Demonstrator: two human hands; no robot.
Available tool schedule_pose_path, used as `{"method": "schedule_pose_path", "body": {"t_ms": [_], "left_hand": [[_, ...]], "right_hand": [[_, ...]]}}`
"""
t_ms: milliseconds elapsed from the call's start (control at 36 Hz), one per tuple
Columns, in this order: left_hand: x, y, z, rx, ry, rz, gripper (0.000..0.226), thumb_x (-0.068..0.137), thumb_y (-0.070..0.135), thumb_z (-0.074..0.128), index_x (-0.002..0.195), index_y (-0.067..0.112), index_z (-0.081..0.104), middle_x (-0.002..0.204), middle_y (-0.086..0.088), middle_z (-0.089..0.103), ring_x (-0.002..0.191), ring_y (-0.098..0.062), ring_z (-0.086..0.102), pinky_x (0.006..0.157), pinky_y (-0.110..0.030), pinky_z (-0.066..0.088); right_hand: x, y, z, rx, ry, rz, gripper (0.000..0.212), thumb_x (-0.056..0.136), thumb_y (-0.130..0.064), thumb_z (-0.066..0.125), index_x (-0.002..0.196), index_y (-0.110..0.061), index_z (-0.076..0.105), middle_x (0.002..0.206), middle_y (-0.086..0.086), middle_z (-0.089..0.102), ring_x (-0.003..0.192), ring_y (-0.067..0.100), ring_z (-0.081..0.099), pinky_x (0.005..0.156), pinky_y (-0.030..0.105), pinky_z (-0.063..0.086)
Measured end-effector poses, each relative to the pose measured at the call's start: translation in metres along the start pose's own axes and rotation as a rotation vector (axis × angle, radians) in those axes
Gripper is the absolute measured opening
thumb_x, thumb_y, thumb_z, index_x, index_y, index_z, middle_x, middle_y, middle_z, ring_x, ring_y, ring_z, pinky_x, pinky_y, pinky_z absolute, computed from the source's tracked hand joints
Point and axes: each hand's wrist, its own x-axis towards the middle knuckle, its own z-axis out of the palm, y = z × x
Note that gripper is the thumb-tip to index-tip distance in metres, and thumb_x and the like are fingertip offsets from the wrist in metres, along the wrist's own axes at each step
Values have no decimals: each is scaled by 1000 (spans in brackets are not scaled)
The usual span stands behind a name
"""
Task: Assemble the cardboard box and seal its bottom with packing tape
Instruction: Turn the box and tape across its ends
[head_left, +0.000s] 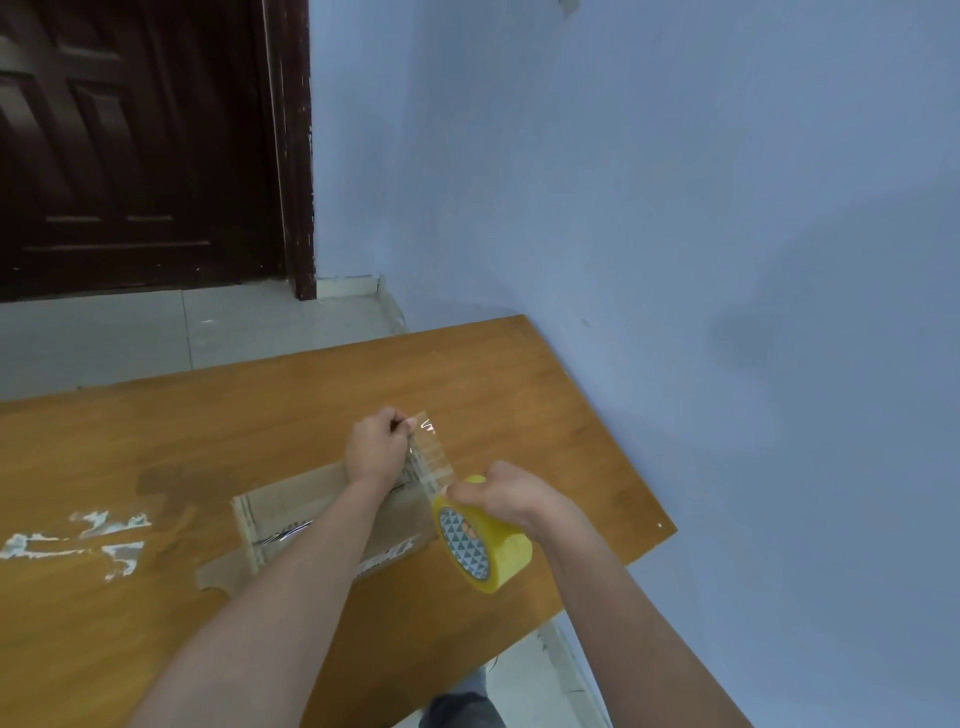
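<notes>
- The brown cardboard box lies on the orange-brown wooden table, below both forearms, with one flap sticking out toward the near-left.
- The right hand is wrapped around the yellowish roll of clear packing tape, holding it tilted above the box's right end.
- The left hand is closed tight, pinching the free end of the clear tape strip between thumb and fingers.
- That strip runs taut from the left hand down to the roll, just above the box.
- Torn scraps of old tape cling to the table, well to the left.
- A dark wooden door and a pale blue wall stand behind.
</notes>
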Motion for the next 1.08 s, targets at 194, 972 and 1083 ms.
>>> {"method": "schedule_pose_path", "body": {"t_ms": [194,972,1083], "left_hand": [[1,0,-1,-15,19,-17,15,90,21,60,76,18,63,72,2,64,68,-17,57,59,-28,43],[12,10,-28,-359,-78,-348,6,78,12,73,74,9,70,82,-10,71,84,-28,65,88,-41,50],[4,6,-22,-208,-33,-295,14,82,24,71,68,22,69,80,2,70,74,-17,61,66,-30,47]], "right_hand": [[1,-1,-4,20,-27,9,83,85,-49,60,143,1,29,144,17,41,127,33,45,85,34,42],[-23,61,10,394,48,-392,35,81,-34,72,74,-4,54,74,6,33,67,17,32,66,32,23],[-22,66,19,392,106,-387,39,80,-35,72,69,-9,46,71,6,30,62,16,29,61,32,22]]}}
